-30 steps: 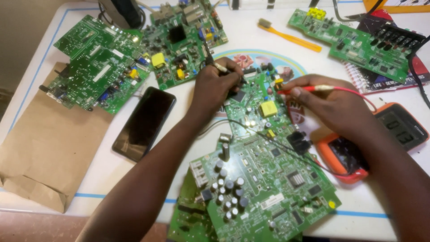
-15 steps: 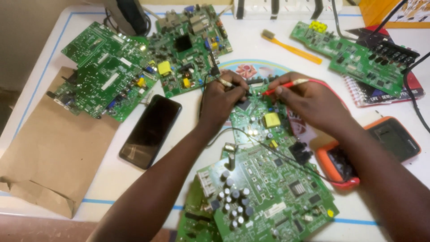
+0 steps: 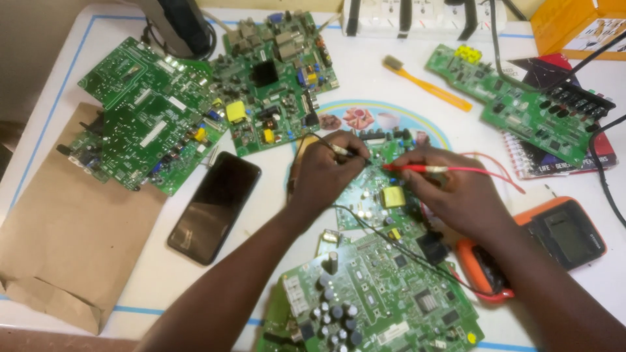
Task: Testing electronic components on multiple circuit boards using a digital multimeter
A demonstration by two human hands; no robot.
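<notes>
Left hand (image 3: 324, 177): fingers pinch a black probe (image 3: 345, 151), tip angled down onto the small circuit board (image 3: 381, 189), likely to hold one test point steady.
Right hand (image 3: 456, 192): fingers pinch a red probe (image 3: 417, 169) held almost flat, its tip meeting the same board just right of the black tip.
Small circuit board: lies flat on the desk (image 3: 365, 78) directly under both hands, between the two sets of fingers.
Meter (image 3: 551, 238): orange case, right of the board, near the right wrist, face up so it can be read.
Phone (image 3: 215, 206): left of the board, dark screen up.
Large circuit board (image 3: 378, 300): just below the small one, partly overlapping it.
Toothbrush (image 3: 427, 83): above the board, well apart.
</notes>
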